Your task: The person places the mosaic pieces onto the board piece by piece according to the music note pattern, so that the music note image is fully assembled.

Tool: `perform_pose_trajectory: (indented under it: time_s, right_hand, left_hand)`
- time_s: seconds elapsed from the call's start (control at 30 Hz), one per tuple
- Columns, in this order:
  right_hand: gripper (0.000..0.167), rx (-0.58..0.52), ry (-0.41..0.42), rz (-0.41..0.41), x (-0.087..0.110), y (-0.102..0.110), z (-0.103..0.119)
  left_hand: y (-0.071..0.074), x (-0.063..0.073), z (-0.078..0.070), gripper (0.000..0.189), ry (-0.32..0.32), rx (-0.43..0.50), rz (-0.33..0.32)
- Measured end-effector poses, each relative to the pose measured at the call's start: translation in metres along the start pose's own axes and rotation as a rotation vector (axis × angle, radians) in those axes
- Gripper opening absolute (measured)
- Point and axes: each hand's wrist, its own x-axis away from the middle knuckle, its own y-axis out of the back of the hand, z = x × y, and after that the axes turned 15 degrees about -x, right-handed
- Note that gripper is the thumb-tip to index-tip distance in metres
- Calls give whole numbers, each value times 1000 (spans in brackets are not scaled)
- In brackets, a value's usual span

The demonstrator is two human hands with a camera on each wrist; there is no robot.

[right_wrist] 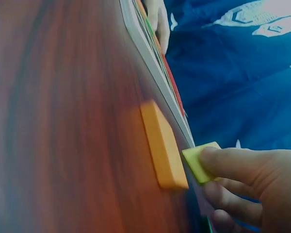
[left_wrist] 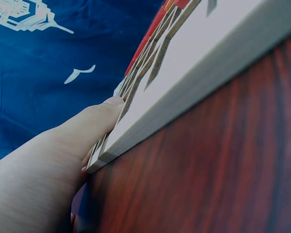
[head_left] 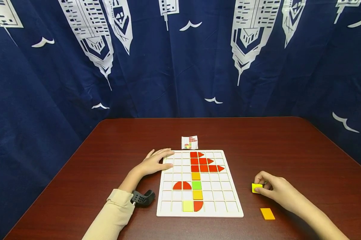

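Note:
A white gridded board (head_left: 219, 193) lies on the table with flat coloured pieces in its cells. My left hand (head_left: 155, 162) rests at its upper left corner, fingers stretched over the edge and the thumb (left_wrist: 99, 119) on the board's top face. Off to the right of the board, my right hand (head_left: 274, 188) pinches a yellow square tile (head_left: 256, 188) between thumb and fingers. The right wrist view shows that yellow tile (right_wrist: 199, 162) close to the fingertips. Nearer the front, an orange tile (head_left: 267, 214) lies on the table.
On the board sit red squares and triangles (head_left: 202, 161), orange squares (head_left: 195, 176), a green square (head_left: 196, 185), a pale yellow square (head_left: 187, 206) and red quarter circles (head_left: 177, 186). A small printed card (head_left: 189, 142) lies beyond the board. Behind the brown table (head_left: 132, 133) hangs a blue curtain (head_left: 174, 73).

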Motion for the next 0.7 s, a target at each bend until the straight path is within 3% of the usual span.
perform_pose_trajectory:
  time_s: [0.13,0.3,0.57,0.7]
  right_hand:
    - [17,-3,56,-131,-4,-10,5]
    - [21,-48,93,-204,-10,-20,13]
    - [18,-199,44,-157,-21,-35,38]
    - [18,-241,62,-113,-31,-47,55]
  left_hand:
    - [0,0,0,58,2,0,3]
    - [2,0,0,57,-13,1,-17]
    - [1,2,0,58,9,5,4]
    - [0,1,1,58,3,8,5]
